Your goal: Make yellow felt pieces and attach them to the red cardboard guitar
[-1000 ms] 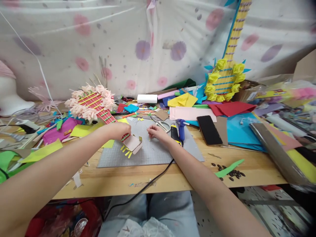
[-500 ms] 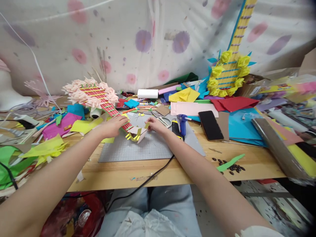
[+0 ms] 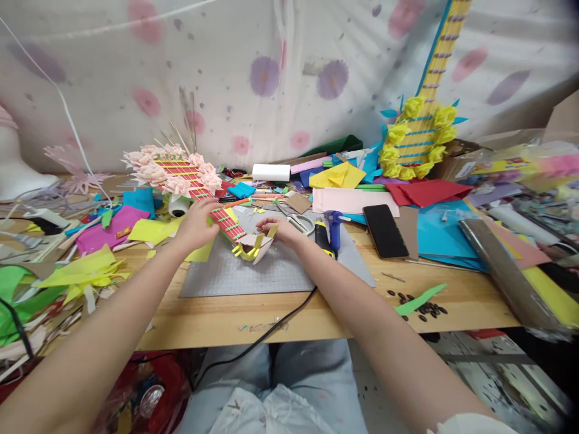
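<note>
Pinching a yellow paper strip, the right hand is working beside the left hand, which is gripping the light, crushable paper guitar by its stiffer neck near the cutting mat's far edge

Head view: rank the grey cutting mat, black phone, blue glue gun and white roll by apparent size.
1. Grey cutting mat
2. Black phone
3. Blue glue gun
4. White roll, close to the glue gun and farther back, so those two are unsure.

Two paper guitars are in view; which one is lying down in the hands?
The red guitar with pink flowers, held by the left hand and right hand. The yellow guitar stands against the backdrop, untouched.
</note>
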The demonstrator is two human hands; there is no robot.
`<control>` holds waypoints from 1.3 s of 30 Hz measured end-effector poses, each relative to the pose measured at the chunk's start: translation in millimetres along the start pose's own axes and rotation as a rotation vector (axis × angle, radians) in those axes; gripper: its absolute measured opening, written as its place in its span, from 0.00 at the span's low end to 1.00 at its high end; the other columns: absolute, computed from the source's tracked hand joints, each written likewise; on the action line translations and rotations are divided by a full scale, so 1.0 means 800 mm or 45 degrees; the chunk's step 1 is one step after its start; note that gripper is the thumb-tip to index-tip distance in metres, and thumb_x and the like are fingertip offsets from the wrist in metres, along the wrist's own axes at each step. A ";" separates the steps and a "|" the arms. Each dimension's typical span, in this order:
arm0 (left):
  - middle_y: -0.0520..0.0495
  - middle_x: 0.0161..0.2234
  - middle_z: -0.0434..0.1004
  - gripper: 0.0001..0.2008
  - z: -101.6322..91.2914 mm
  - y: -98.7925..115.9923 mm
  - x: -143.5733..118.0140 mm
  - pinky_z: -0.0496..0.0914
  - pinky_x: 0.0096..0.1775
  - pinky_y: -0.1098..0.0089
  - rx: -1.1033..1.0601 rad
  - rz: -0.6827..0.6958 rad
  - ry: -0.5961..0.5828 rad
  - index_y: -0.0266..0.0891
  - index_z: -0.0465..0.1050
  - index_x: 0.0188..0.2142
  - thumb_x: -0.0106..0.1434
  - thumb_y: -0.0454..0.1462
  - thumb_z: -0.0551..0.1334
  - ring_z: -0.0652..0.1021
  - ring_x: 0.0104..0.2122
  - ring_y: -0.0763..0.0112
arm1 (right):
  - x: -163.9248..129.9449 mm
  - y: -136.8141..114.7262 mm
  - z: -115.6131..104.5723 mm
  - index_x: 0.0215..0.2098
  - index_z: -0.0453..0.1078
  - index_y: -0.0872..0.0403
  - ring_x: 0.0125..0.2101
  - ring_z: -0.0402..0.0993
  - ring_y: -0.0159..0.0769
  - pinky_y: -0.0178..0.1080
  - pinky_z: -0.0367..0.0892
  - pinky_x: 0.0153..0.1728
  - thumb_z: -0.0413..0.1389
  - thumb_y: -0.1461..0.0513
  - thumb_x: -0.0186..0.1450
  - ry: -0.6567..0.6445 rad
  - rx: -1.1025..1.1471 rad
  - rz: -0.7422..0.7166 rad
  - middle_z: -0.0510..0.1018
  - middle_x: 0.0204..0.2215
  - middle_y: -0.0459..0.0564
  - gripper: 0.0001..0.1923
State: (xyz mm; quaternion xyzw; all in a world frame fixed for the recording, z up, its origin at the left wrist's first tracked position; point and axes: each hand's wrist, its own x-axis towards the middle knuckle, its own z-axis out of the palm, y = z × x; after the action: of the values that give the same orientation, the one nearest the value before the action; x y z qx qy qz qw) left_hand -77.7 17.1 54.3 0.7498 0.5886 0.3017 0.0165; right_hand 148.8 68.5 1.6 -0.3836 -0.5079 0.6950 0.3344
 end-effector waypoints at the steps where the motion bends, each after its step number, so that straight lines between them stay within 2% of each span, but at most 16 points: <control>1: 0.45 0.48 0.68 0.18 0.005 -0.002 -0.001 0.59 0.55 0.59 -0.144 -0.196 0.200 0.40 0.69 0.41 0.47 0.31 0.57 0.68 0.50 0.62 | 0.005 -0.002 0.002 0.26 0.69 0.57 0.24 0.71 0.29 0.31 0.65 0.25 0.54 0.69 0.53 -0.031 0.024 0.005 0.74 0.24 0.47 0.03; 3: 0.45 0.42 0.70 0.14 0.017 -0.007 -0.006 0.65 0.49 0.61 -0.518 -0.670 0.535 0.39 0.67 0.38 0.50 0.32 0.58 0.72 0.44 0.66 | 0.015 -0.004 0.008 0.27 0.70 0.57 0.27 0.72 0.29 0.32 0.67 0.28 0.56 0.68 0.54 -0.064 0.041 0.041 0.76 0.28 0.49 0.02; 4: 0.45 0.40 0.70 0.13 0.025 -0.009 -0.009 0.67 0.47 0.62 -0.729 -0.893 0.607 0.38 0.65 0.38 0.51 0.33 0.59 0.73 0.41 0.68 | 0.021 -0.005 0.012 0.28 0.70 0.57 0.27 0.72 0.29 0.32 0.68 0.29 0.57 0.67 0.54 -0.070 0.036 0.069 0.76 0.29 0.49 0.02; 5: 0.45 0.40 0.71 0.11 0.032 -0.010 -0.011 0.68 0.45 0.62 -0.944 -1.063 0.601 0.38 0.64 0.37 0.52 0.33 0.59 0.74 0.39 0.69 | 0.026 -0.006 0.016 0.28 0.70 0.57 0.27 0.73 0.29 0.33 0.68 0.30 0.58 0.67 0.54 -0.077 0.025 0.099 0.76 0.30 0.50 0.02; 6: 0.44 0.38 0.72 0.09 0.038 -0.010 -0.013 0.70 0.43 0.62 -1.074 -1.130 0.546 0.37 0.64 0.36 0.54 0.34 0.58 0.75 0.37 0.70 | 0.030 -0.007 0.019 0.28 0.70 0.57 0.28 0.73 0.29 0.33 0.68 0.30 0.58 0.67 0.54 -0.090 0.014 0.124 0.76 0.31 0.50 0.02; 9: 0.44 0.33 0.74 0.05 0.049 -0.005 -0.015 0.71 0.38 0.67 -1.410 -1.081 0.335 0.34 0.66 0.32 0.55 0.35 0.59 0.76 0.33 0.71 | 0.035 -0.010 0.029 0.30 0.72 0.56 0.28 0.72 0.28 0.31 0.68 0.29 0.58 0.67 0.55 -0.168 -0.020 0.158 0.77 0.33 0.49 0.03; 12: 0.45 0.30 0.75 0.04 0.053 0.002 -0.012 0.71 0.36 0.71 -1.578 -1.053 0.323 0.34 0.69 0.30 0.53 0.33 0.61 0.76 0.31 0.73 | 0.030 -0.012 0.033 0.31 0.73 0.56 0.28 0.72 0.26 0.28 0.66 0.27 0.57 0.67 0.56 -0.199 -0.063 0.152 0.77 0.32 0.48 0.04; 15: 0.47 0.29 0.76 0.04 0.055 0.004 -0.010 0.71 0.34 0.71 -1.510 -1.069 0.416 0.34 0.70 0.29 0.52 0.33 0.61 0.75 0.29 0.74 | 0.024 -0.014 0.032 0.32 0.73 0.55 0.29 0.71 0.25 0.26 0.64 0.26 0.56 0.66 0.56 -0.198 -0.062 0.096 0.77 0.33 0.47 0.05; 17: 0.47 0.30 0.76 0.05 0.055 0.004 -0.010 0.71 0.34 0.72 -1.477 -1.031 0.427 0.35 0.71 0.29 0.52 0.34 0.61 0.75 0.30 0.74 | 0.020 -0.017 0.032 0.33 0.73 0.55 0.31 0.71 0.25 0.26 0.64 0.27 0.56 0.66 0.56 -0.238 -0.049 0.031 0.77 0.35 0.47 0.06; 22: 0.47 0.32 0.76 0.07 0.048 -0.004 -0.001 0.71 0.33 0.70 -1.436 -0.907 0.386 0.35 0.73 0.31 0.50 0.35 0.61 0.75 0.30 0.73 | 0.010 -0.028 0.042 0.34 0.72 0.55 0.31 0.71 0.27 0.29 0.66 0.30 0.55 0.66 0.57 -0.222 -0.170 -0.078 0.76 0.31 0.46 0.07; 26: 0.47 0.31 0.76 0.07 0.040 -0.018 0.018 0.71 0.32 0.70 -1.472 -0.839 0.291 0.34 0.72 0.31 0.50 0.34 0.60 0.75 0.29 0.72 | 0.005 -0.037 0.057 0.34 0.71 0.56 0.31 0.71 0.26 0.31 0.67 0.33 0.53 0.67 0.58 -0.203 -0.124 -0.134 0.76 0.32 0.46 0.06; 30: 0.47 0.30 0.76 0.07 0.038 -0.034 0.034 0.70 0.30 0.71 -1.468 -0.868 0.174 0.34 0.73 0.30 0.49 0.33 0.62 0.74 0.26 0.74 | 0.011 -0.035 0.067 0.33 0.70 0.55 0.32 0.71 0.27 0.32 0.67 0.34 0.52 0.68 0.58 -0.185 -0.126 -0.123 0.75 0.33 0.46 0.06; 34: 0.46 0.31 0.76 0.08 0.044 -0.047 0.034 0.70 0.31 0.71 -1.543 -0.904 0.077 0.34 0.73 0.32 0.50 0.33 0.62 0.75 0.28 0.73 | 0.023 -0.024 0.071 0.33 0.70 0.56 0.32 0.71 0.28 0.33 0.68 0.35 0.51 0.68 0.59 -0.107 -0.086 -0.054 0.75 0.32 0.47 0.06; 39: 0.46 0.32 0.76 0.08 0.048 -0.049 0.026 0.70 0.30 0.72 -1.589 -0.934 0.183 0.35 0.72 0.33 0.50 0.33 0.63 0.75 0.27 0.75 | 0.020 -0.014 0.061 0.31 0.68 0.56 0.30 0.72 0.27 0.33 0.68 0.33 0.51 0.66 0.60 0.043 -0.026 -0.058 0.75 0.34 0.49 0.04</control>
State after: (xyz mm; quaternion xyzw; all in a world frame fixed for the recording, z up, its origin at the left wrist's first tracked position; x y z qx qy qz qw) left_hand -91.6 60.3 17.0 0.3334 0.5202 0.6049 0.5024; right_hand 99.5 63.3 18.8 -0.3871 -0.5179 0.6753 0.3548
